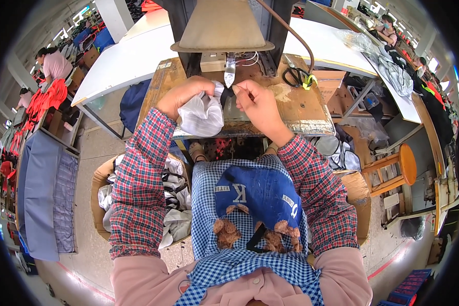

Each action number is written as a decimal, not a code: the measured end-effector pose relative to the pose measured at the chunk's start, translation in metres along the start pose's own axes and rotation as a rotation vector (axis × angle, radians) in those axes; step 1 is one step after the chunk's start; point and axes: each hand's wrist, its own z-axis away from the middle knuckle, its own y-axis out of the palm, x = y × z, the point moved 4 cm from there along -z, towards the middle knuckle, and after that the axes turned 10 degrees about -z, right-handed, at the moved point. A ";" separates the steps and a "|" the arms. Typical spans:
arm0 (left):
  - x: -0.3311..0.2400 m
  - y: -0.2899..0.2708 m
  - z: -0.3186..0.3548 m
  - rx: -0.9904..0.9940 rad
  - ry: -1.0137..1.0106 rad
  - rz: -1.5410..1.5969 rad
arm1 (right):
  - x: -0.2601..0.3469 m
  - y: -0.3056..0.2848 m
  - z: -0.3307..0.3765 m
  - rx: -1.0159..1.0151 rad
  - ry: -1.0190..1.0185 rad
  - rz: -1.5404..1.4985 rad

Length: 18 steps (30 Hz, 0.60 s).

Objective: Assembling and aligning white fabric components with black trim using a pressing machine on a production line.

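My left hand grips a bunched light grey fabric piece on a worn wooden work table. My right hand pinches a dark strap attached to that fabric, just below the metal tip of a machine standing at the table's back. Both hands sit close together under the machine head. My forearms wear red plaid sleeves, and a blue checked apron covers my lap.
Black scissors lie on the table's right part. A cardboard box of grey fabric pieces stands at my left, another box at my right. A wooden stool is further right. Other people work at the far edges.
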 end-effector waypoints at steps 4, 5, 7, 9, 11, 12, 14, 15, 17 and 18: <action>-0.002 -0.007 0.006 0.110 0.170 -0.237 | 0.002 0.000 0.001 -0.002 -0.007 0.010; -0.001 -0.007 0.006 0.116 0.140 -0.216 | 0.002 0.000 0.000 -0.008 -0.005 0.013; 0.002 -0.006 0.004 0.142 0.021 -0.162 | 0.000 0.000 0.000 -0.022 0.019 0.004; 0.003 -0.004 0.002 0.079 -0.105 0.009 | -0.001 0.000 -0.001 -0.029 0.040 -0.014; 0.002 0.000 0.001 -0.044 -0.162 0.220 | -0.002 0.000 -0.002 -0.036 0.057 -0.032; 0.001 0.001 0.001 -0.084 -0.180 0.295 | -0.001 0.000 -0.001 -0.039 0.060 -0.039; 0.000 0.002 0.001 -0.074 -0.184 0.333 | -0.001 -0.001 -0.001 -0.023 0.083 -0.040; 0.000 0.001 0.002 -0.063 -0.207 0.331 | -0.001 -0.001 -0.001 -0.004 0.104 -0.034; 0.002 0.001 0.001 -0.040 -0.199 0.360 | -0.001 -0.002 -0.002 0.017 0.137 -0.050; 0.005 0.000 0.001 -0.048 -0.235 0.355 | -0.001 -0.002 -0.002 0.020 0.149 -0.071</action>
